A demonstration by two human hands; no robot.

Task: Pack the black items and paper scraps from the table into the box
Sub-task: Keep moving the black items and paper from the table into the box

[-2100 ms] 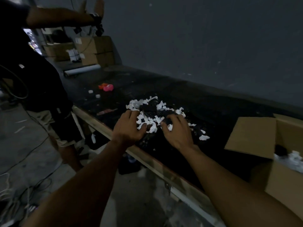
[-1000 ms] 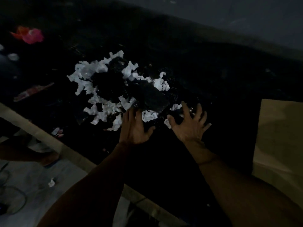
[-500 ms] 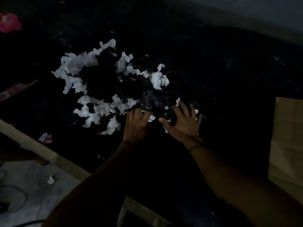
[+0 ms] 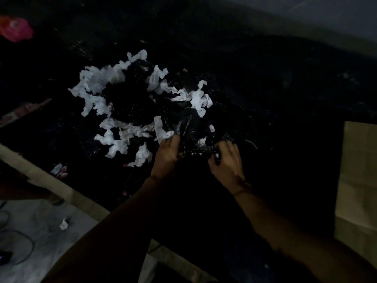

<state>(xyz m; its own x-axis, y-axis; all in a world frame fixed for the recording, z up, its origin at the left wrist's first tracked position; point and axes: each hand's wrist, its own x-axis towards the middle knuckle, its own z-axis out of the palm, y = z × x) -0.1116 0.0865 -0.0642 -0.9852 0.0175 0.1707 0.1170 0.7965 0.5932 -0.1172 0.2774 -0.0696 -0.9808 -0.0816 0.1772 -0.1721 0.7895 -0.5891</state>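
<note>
A heap of white paper scraps point(image 4: 95, 84) mixed with black shiny items point(image 4: 128, 99) lies on the dark table point(image 4: 265, 88). At the heap's near right edge my left hand point(image 4: 166, 157) and my right hand point(image 4: 227, 160) curl their fingers into a bunch of black beaded material point(image 4: 195, 150), gripping it from both sides. A scrap of white paper point(image 4: 163, 131) sits just above my left fingers. A flap of the cardboard box point(image 4: 359, 176) shows at the right edge; its inside is out of view.
A pink and orange object point(image 4: 15, 30) lies at the far left of the table. The table's pale wooden front edge point(image 4: 40, 178) runs diagonally below the heap. Small scraps point(image 4: 59, 170) lie near that edge, one point(image 4: 64, 223) on the floor beside cables.
My hands went from lying flat at the heap's edge to curling round the black material. The view has tilted down and closer to the heap.
</note>
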